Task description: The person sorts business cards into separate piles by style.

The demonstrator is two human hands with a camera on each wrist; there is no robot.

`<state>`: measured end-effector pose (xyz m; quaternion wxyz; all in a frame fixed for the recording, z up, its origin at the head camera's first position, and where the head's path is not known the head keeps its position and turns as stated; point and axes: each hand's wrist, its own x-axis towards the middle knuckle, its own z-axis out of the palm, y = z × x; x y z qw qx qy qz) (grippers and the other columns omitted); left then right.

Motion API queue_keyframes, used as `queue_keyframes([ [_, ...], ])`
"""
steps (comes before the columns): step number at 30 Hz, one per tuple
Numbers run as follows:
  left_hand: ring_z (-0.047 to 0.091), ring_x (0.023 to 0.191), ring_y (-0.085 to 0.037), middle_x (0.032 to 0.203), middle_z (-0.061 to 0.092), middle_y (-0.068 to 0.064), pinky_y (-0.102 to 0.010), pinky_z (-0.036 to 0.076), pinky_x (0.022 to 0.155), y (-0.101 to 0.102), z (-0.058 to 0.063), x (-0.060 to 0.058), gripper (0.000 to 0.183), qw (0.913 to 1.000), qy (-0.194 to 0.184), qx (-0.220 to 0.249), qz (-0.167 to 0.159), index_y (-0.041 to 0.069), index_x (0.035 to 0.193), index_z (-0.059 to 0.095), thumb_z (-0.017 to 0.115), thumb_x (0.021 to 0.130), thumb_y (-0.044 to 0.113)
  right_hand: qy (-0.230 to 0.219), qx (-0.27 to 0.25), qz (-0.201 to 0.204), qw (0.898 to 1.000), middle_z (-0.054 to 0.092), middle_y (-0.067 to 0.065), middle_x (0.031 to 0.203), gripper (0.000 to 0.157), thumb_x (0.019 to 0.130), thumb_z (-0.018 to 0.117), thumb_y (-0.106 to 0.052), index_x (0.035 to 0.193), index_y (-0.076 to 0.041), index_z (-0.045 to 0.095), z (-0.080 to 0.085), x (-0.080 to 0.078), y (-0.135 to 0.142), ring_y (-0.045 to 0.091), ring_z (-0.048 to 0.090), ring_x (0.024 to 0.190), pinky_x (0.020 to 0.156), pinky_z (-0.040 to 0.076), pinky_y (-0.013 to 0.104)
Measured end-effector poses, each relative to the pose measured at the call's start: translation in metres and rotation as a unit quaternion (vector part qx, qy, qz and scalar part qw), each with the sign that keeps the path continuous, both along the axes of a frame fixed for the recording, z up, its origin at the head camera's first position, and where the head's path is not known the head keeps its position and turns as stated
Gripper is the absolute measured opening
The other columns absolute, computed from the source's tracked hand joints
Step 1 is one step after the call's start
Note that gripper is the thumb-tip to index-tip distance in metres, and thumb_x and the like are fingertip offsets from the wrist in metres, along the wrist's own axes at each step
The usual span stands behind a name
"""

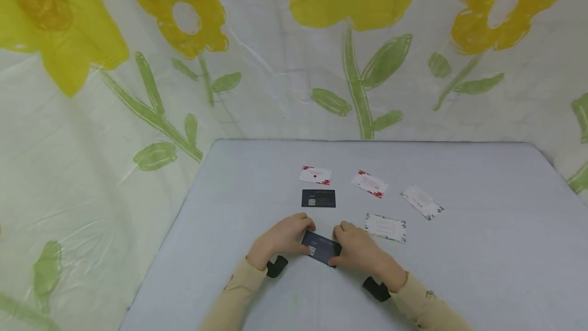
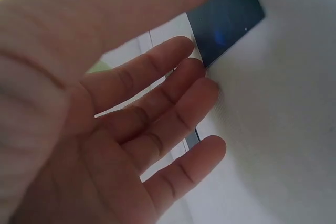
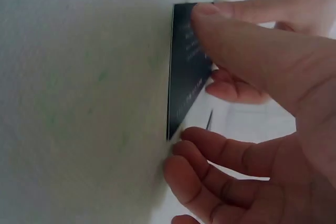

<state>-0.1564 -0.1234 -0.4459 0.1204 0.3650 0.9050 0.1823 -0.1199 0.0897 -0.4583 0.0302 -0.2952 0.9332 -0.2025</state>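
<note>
A dark business card (image 1: 323, 248) with a small printed square lies at a slant on the table between my hands. My left hand (image 1: 285, 236) is at its left end, thumb over the card and the other fingers spread near the edge. In the left wrist view those fingers (image 2: 194, 103) are fairly straight, tips by the table surface. From the other end, my right hand (image 1: 360, 249) lays its thumb (image 3: 210, 22) over the card's near side. Its other fingers are loosely bent beside a card corner, as the right wrist view shows.
Just beyond lies another dark card (image 1: 318, 198). Farther back are a white card with red corners (image 1: 315, 175) and a similar one (image 1: 370, 184). Two white cards with green leaf trim, one near (image 1: 386, 228) and one farther right (image 1: 421, 202), lie on the grey-white table (image 1: 482, 259).
</note>
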Motion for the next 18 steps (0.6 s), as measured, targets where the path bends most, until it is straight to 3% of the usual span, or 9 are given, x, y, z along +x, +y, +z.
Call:
queue_keyframes([
  [11, 0.048, 0.081, -0.012, 0.090, 0.050, -0.002, -0.025, 0.044, 0.077, -0.002, -0.002, -0.001, 0.038, 0.9987, -0.044, 0.011, 0.025, 0.006, 0.093, 0.055, 0.082, 0.069, 0.016, -0.072, -0.043, 0.000, 0.996, 0.046, -0.002, 0.076, 0.039, 0.065, 0.084, -0.023, 0.086, -0.008, 0.054, -0.005, -0.010, -0.005, 0.012, 0.041, 0.067, 0.060, 0.037, 0.026],
  [14, 0.047, 0.080, -0.011, 0.088, 0.050, -0.001, -0.024, 0.044, 0.075, -0.005, -0.005, -0.003, 0.031, 0.9970, -0.055, 0.037, 0.041, 0.006, 0.091, 0.054, 0.079, 0.074, 0.013, -0.099, -0.070, -0.011, 0.993, 0.048, -0.002, 0.077, 0.031, 0.071, 0.080, -0.017, 0.086, -0.009, 0.054, -0.006, -0.015, -0.007, 0.012, 0.043, 0.069, 0.061, 0.038, 0.027],
  [18, 0.049, 0.075, -0.012, 0.082, 0.054, -0.002, -0.025, 0.045, 0.069, -0.012, -0.008, -0.007, 0.016, 0.9898, -0.068, 0.107, 0.065, 0.004, 0.088, 0.056, 0.070, 0.080, 0.004, -0.126, -0.126, -0.023, 0.984, 0.051, -0.001, 0.077, 0.019, 0.079, 0.071, -0.006, 0.087, -0.008, 0.053, -0.007, -0.023, -0.011, 0.014, 0.045, 0.071, 0.062, 0.040, 0.028],
])
